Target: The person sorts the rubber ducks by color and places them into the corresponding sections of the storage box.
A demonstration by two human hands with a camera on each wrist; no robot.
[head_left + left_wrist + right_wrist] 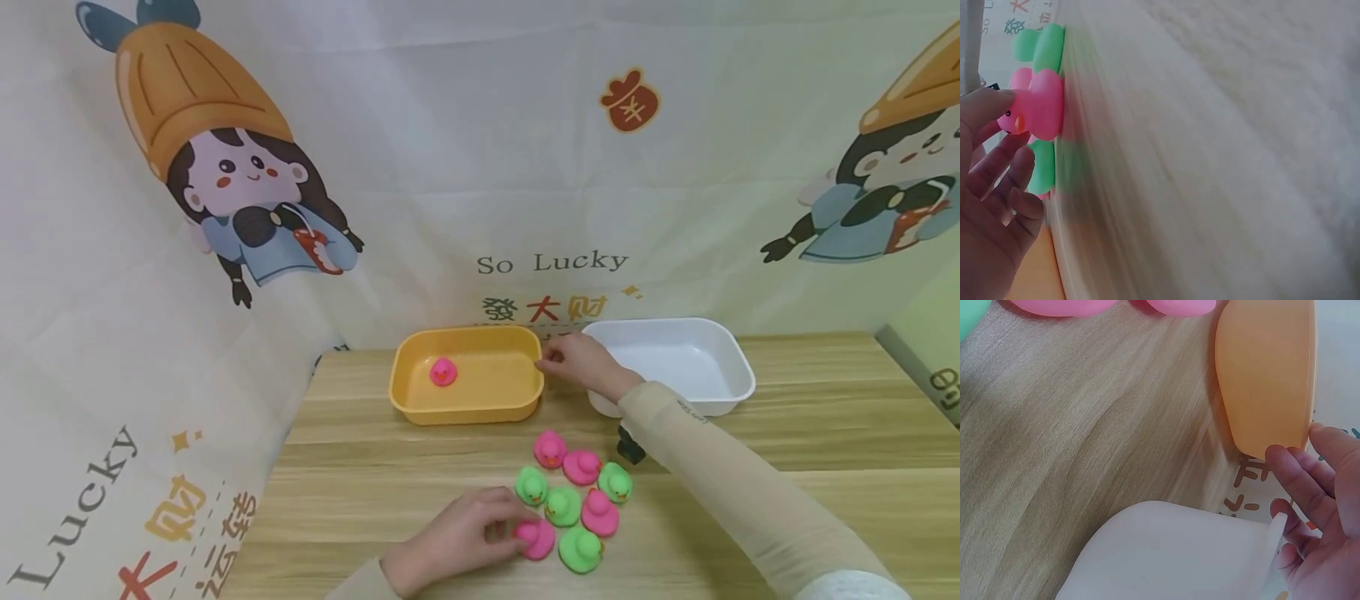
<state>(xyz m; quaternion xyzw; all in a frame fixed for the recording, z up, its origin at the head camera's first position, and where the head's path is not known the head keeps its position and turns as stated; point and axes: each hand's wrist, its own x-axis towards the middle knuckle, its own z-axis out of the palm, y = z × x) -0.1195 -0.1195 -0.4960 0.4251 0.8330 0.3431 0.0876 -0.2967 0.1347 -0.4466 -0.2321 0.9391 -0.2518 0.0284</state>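
My left hand [476, 529] is at the near left of a cluster of rubber ducks, its thumb and a finger pinching the head of a pink rubber duck [1041, 112]. That duck stands on the table beside other pink and green ducks. My right hand [581, 364] reaches to the right end of a yellow-orange basin [465, 414]. In the right wrist view, its thumb and fingertips pinch the rim of this basin [1266, 381]. One pink duck [443, 372] sits inside the basin, left of its middle.
A white basin [693, 367] stands right of the yellow one, partly behind my right forearm. A green duck [581, 549] and several others lie close together on the wood-grain table [360, 475]. A small black object [630, 446] shows beside the right sleeve. A printed cloth hangs behind.
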